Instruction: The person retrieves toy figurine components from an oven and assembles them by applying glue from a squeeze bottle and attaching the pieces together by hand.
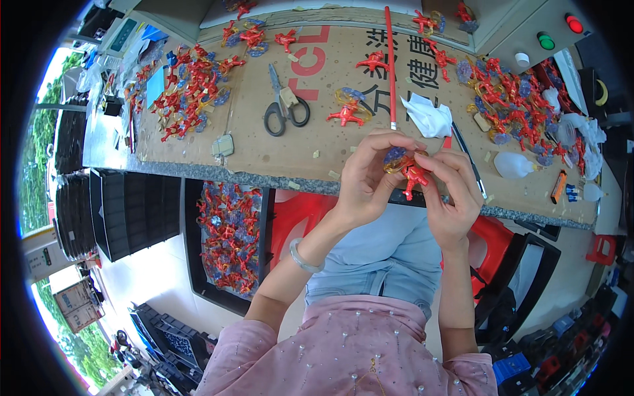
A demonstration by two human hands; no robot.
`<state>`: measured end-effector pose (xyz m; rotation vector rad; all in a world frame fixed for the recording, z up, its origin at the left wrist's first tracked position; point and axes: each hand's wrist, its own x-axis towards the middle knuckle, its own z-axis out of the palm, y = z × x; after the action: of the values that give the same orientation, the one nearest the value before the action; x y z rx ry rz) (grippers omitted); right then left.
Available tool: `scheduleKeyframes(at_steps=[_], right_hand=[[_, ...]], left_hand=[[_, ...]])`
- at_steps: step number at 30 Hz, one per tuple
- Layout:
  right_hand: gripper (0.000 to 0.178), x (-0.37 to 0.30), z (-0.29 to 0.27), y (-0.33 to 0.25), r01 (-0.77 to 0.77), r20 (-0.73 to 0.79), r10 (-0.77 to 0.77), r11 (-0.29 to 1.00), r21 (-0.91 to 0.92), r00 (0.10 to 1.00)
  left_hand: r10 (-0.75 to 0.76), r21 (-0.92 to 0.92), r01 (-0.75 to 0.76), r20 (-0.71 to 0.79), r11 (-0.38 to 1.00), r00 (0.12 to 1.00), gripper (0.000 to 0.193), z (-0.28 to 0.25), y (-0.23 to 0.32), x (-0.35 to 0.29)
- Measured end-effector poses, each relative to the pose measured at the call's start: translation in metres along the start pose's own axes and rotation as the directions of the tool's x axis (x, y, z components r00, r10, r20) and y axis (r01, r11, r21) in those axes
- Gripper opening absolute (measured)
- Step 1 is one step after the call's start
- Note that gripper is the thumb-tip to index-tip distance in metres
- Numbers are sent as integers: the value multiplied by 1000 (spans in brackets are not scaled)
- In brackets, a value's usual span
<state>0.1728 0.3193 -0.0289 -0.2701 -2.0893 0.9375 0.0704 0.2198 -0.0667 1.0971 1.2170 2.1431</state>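
- Workspace: counter (198,173) with speckled stone edge, its top covered by a flattened brown cardboard sheet (317,99) printed with large red and black characters.
- Left hand (366,178) and right hand (452,191) meet above the counter's near edge, fingers pinched closed on one small red toy figure (414,175).
- Figure: glossy red plastic, limbs spread, with a translucent blue-amber disc piece (395,158) at its upper left.
- Loose red figures lie in a left pile (188,89) and a right pile (512,99).
- Black-handled scissors (284,105) lie mid-sheet; crumpled white cloth (428,117) just beyond the hands.
- Black tray (228,237) of figures sits on the floor, lower left.
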Motion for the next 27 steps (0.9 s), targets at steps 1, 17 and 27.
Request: scheduleKeyframes(at_steps=[1,17,27], right_hand=[[36,0,1,-1,6,5,-7,1000,7,1000],[23,-2,-5,0,62,79,-59,997,-37,995],[20,-23,7,23,-308,195,244,837,453,950]], left_hand=[[42,46,-42,-1,998,999,33,0,0,0],[-314,-253,301,-13,919,949,36,13,22,-15],[-275,178,304,-169,936,946,32,5,29,-11]])
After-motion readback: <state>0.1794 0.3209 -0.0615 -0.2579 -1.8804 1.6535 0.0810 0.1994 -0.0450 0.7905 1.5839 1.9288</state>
